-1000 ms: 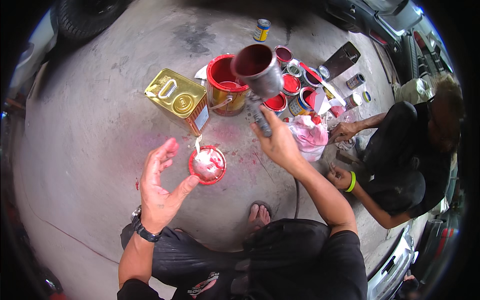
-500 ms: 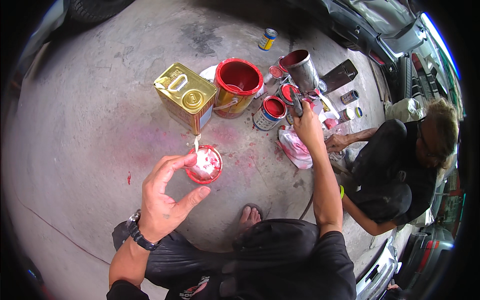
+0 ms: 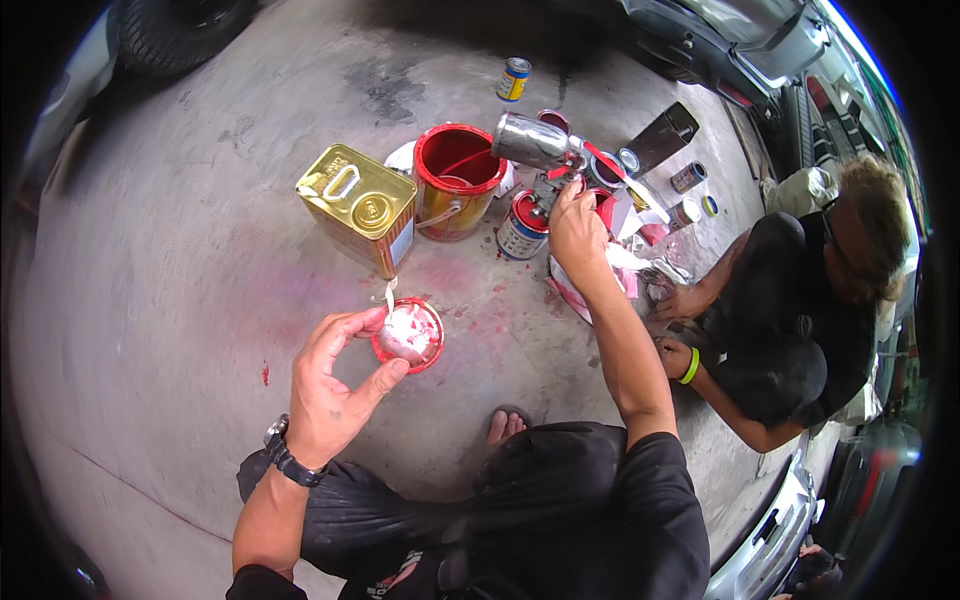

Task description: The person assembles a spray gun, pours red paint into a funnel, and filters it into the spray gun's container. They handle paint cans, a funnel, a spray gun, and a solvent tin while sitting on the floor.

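Right hand [image 3: 575, 225] has lowered the spray gun [image 3: 540, 150] beside the red bucket [image 3: 455, 185] — fingers gripping it; left hand [image 3: 335, 385] now pinches the red lid [image 3: 408, 335].

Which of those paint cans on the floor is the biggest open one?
The big red can beside the gold rectangular tin. It has no lid, shows red inside, and is far wider than the small cans by the right hand.

Square tin [image 3: 357, 207] left of open bucket [image 3: 455, 190] – small can [image 3: 521, 226] right, lid [image 3: 408, 335] nearer
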